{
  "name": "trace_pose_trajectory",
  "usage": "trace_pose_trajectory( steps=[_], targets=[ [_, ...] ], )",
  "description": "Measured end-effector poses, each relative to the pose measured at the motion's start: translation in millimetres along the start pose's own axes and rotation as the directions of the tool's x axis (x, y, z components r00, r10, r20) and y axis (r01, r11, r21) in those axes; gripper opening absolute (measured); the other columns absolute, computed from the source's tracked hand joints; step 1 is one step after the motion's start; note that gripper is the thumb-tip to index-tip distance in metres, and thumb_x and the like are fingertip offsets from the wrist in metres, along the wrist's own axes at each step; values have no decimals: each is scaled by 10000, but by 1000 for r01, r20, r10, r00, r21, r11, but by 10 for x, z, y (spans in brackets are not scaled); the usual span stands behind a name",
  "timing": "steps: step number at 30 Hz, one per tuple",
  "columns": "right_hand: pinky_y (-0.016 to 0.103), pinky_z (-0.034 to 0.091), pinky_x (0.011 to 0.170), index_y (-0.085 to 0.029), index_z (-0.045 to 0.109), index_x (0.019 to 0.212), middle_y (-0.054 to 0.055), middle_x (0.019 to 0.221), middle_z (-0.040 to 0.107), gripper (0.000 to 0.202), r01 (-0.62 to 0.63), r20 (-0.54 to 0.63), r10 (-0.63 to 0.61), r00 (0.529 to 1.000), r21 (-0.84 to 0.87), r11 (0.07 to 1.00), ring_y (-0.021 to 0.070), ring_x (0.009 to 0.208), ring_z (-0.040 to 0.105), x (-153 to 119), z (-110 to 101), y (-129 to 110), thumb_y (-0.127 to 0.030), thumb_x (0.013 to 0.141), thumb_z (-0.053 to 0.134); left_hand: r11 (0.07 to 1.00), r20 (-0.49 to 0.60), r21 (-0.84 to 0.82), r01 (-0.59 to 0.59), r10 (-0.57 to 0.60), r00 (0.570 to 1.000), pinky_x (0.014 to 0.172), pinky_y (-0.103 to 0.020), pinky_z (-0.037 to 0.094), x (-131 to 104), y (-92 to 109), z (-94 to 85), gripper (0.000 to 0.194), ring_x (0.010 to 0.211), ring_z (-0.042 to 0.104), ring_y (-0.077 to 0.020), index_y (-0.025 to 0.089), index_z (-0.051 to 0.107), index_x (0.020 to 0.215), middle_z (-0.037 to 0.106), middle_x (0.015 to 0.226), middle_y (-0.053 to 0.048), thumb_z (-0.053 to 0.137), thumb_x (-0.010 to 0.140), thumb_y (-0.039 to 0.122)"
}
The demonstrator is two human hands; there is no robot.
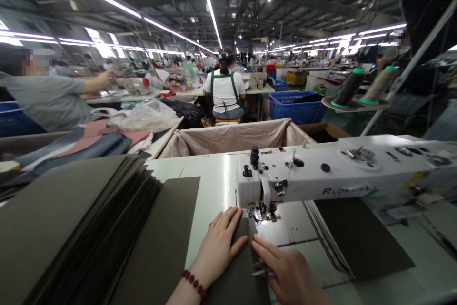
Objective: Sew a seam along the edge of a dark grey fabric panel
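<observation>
A dark olive fabric piece (pixel 238 274) lies on the pale green table, its far end by the presser foot of the white sewing machine (pixel 303 172). My left hand (pixel 223 238) rests flat on it, fingers spread, a dark red bead bracelet at the wrist. At the fabric's right edge, my right hand (pixel 287 267) has its fingers curled around a small metal tool (pixel 262 270), perhaps snips; part of the tool is hidden in the palm.
A large stack of olive panels (pixel 82 219) fills the left. More dark panels (pixel 360 238) lie right, under the machine arm. Beyond the table stand a cloth-lined bin (pixel 232 138), a blue basket (pixel 298 110) and thread cones (pixel 350 87). Two people sit nearby.
</observation>
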State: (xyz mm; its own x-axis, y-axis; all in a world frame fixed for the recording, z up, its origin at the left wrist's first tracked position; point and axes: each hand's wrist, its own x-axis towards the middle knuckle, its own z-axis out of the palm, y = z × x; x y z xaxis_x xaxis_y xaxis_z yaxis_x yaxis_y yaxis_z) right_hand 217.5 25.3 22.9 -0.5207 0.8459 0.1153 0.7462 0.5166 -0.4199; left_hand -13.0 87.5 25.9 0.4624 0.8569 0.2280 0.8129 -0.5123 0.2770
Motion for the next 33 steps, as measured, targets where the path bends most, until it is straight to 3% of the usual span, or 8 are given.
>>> trace_pose_trajectory(
  steps=[8,15,25,29,31,33],
  targets=[
    [340,574,846,-220,432,1417,-12,1478,359,866,27,107,-23,994,-42,999,243,974,683,94,-14,22,-97,560,460,999,20,42,-6,5,1000,1107,-468,354,-10,-51,27,543,1329,417,-265,296,358,1439,426,1469,-46,462,939,479],
    [346,608,724,-217,381,1448,6,1488,309,831,-6,71,14,997,-105,994,245,872,710,112,42,37,-92,630,461,998,-20,41,50,-49,999,1071,-470,362,72,-12,73,456,1266,458,-267,249,467,1347,513,1362,-75,474,940,452],
    [361,557,838,-262,348,1454,23,1503,349,777,-30,22,29,999,40,999,240,1001,669,50,19,19,-70,707,444,1000,-13,11,16,-16,1000,1060,-461,351,84,4,1,459,1265,434,-266,263,458,1349,496,1359,-67,515,924,425],
    [309,489,919,-303,485,1326,15,1365,549,551,-59,-88,84,993,259,964,205,1124,597,47,-42,73,-107,812,448,1000,-22,8,26,-26,999,1054,-445,352,86,13,6,451,1246,443,-256,258,463,1342,503,1344,-62,517,926,425],
    [290,491,866,-272,569,1169,34,1149,661,306,-136,-160,204,966,357,924,194,1033,623,93,-107,132,-209,904,430,1000,-30,1,27,-27,999,1043,-444,359,87,14,3,451,1223,458,-257,262,469,1337,510,1328,-61,525,922,427],
    [291,498,745,-241,578,1025,38,934,682,206,-239,-194,335,922,396,886,198,849,646,178,-170,212,-331,950,409,1000,-35,-5,25,-25,999,1036,-448,362,87,17,-5,452,1208,467,-261,269,473,1335,514,1317,-60,533,916,428]
  ],
)
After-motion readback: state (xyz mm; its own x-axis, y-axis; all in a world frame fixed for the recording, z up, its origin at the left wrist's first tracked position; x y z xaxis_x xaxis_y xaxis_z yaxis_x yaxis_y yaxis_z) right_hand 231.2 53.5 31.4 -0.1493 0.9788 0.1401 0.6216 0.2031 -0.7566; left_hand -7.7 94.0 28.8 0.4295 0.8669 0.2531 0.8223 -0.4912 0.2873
